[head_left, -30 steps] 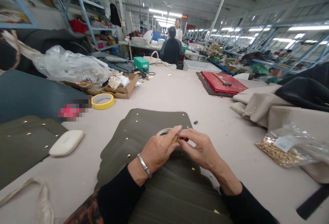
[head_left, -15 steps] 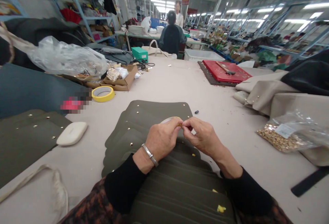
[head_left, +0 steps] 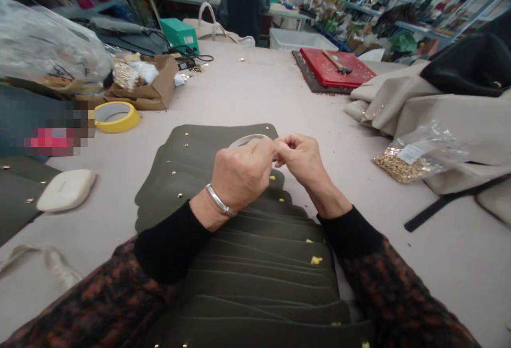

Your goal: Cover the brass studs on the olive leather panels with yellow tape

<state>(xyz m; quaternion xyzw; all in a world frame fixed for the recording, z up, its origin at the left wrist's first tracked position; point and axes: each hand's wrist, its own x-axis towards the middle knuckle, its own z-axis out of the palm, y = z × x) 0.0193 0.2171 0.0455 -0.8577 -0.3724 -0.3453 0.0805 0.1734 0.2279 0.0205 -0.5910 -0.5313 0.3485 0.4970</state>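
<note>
My left hand (head_left: pixel 242 175), with a silver bangle on its wrist, is closed around a thin roll of tape (head_left: pixel 248 139); only the ring's upper rim shows behind my knuckles. At the roll's right edge my right hand (head_left: pixel 301 157) is closed in a pinch on the tape, its fingertips meeting the left ones. The pinched bit is mostly hidden. Below both hands lies a fanned stack of dark olive panels (head_left: pixel 255 263) with gold studs along the left side. Small yellow tape scraps (head_left: pixel 316 260) stick to several panels near their right edges.
Left: a yellow tape roll (head_left: pixel 130 123), a cream rounded case (head_left: pixel 67 190), a cardboard box (head_left: pixel 162 90) of hardware and a green box (head_left: pixel 180 36). Right: a hammer (head_left: pixel 337 63) on a red pad (head_left: pixel 313 66), a bag of gold studs (head_left: pixel 403 164) and beige material (head_left: pixel 435 119). A person (head_left: pixel 241 5) sits beyond.
The view has tilted down and shifted right, so the table things appear higher and further left. Both hands stay together at the tape roll, the right one now turned more knuckles-up.
</note>
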